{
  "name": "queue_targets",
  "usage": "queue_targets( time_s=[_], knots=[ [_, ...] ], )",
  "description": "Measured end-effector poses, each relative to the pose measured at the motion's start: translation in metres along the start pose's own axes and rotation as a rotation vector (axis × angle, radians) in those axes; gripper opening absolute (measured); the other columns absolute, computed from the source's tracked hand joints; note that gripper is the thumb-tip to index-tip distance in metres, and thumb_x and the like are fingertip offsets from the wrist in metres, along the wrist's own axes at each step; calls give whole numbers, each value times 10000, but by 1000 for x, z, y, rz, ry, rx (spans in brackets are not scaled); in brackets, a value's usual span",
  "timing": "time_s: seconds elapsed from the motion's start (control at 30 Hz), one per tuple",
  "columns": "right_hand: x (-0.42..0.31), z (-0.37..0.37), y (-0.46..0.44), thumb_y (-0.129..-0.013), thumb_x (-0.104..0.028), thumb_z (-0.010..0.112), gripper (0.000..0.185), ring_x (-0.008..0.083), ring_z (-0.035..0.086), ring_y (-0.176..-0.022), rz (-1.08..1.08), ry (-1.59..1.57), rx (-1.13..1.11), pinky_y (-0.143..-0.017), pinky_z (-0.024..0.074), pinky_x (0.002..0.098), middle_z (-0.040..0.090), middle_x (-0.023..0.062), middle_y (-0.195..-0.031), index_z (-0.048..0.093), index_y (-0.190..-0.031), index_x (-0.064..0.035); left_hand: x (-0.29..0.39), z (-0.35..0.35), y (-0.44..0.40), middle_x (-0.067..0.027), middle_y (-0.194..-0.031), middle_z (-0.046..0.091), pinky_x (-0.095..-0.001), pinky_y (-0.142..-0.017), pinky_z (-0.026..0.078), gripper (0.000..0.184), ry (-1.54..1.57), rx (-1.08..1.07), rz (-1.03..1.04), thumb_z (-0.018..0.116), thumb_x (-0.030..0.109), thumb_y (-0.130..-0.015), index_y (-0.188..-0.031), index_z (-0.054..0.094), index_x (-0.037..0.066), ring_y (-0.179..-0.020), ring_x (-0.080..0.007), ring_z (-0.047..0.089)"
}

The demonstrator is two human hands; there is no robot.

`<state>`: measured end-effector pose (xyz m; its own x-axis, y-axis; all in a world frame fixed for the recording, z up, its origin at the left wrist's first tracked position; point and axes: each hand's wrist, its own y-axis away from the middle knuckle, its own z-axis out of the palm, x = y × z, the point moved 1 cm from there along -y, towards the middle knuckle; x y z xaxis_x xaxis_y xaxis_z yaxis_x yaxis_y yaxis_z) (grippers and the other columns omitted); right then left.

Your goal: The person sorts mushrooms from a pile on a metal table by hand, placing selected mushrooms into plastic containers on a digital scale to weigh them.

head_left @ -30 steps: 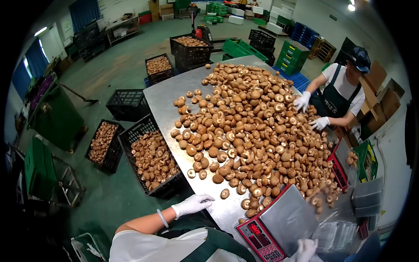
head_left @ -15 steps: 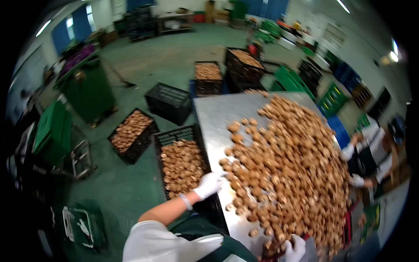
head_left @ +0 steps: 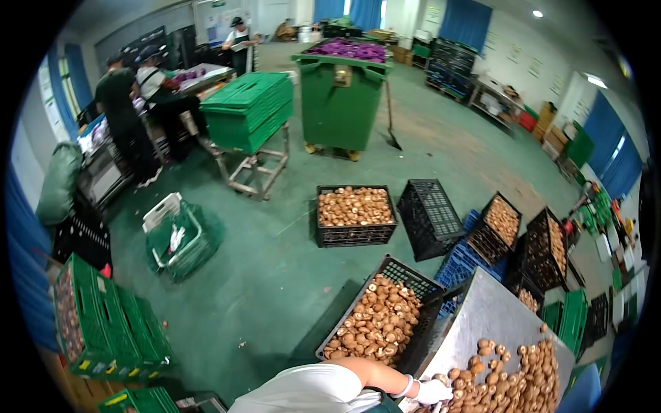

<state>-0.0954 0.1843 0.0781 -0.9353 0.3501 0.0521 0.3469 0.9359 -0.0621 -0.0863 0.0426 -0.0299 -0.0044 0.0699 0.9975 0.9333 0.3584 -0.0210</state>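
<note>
My left hand, in a white glove, is at the near edge of the metal table, beside the loose brown mushrooms. Its fingers are too small and blurred to show whether they grip one. To the left of the table, a black crate stands tilted in view, filled with mushrooms. My right hand is out of view.
Another black crate of mushrooms and an overturned-looking black crate stand on the green floor. Farther off are a green wheeled bin, green lidded crates on a stand, and people at a side table.
My view has swung to the left, so the table has shifted to the lower right. My right hand and the co-worker across the table have left view. My left hand remains near the table edge.
</note>
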Motion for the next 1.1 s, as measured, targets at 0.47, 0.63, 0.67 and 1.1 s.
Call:
queue_targets(
  time_s=[0.47,0.63,0.67,1.1],
  knots=[
    [2,16,-8,-590,-347,812,825,301,558,-852,163,-121,-156,-704,426,447,577,114,-1010,460,-1299,-115,0,-27,33,-130,-782,596,-383,-575,469,204,-450,95,387,576,210,-868,-1025,588,80,-665,-285,587],
    [-7,21,-9,-641,-266,757,659,306,553,-882,227,-276,47,-721,427,436,568,131,-998,507,-1214,-54,33,-45,24,-86,-826,614,-327,-544,486,305,-491,-40,203,631,167,-838,-1133,573,109,-633,-193,599],
    [-11,19,-17,-650,-270,749,654,297,553,-915,276,-297,53,-735,427,428,571,122,-1015,504,-1217,-55,38,-47,23,-94,-808,610,-329,-545,489,307,-470,-81,71,643,159,-825,-1120,577,106,-618,-200,602],
    [-34,6,-34,-829,-294,641,578,355,516,-1126,411,-769,142,-948,435,396,540,199,-1230,457,-1302,-18,18,-177,34,-143,-1069,591,-354,-888,461,328,-640,119,43,566,-16,-818,-1145,567,8,-993,-284,584]
  ],
)
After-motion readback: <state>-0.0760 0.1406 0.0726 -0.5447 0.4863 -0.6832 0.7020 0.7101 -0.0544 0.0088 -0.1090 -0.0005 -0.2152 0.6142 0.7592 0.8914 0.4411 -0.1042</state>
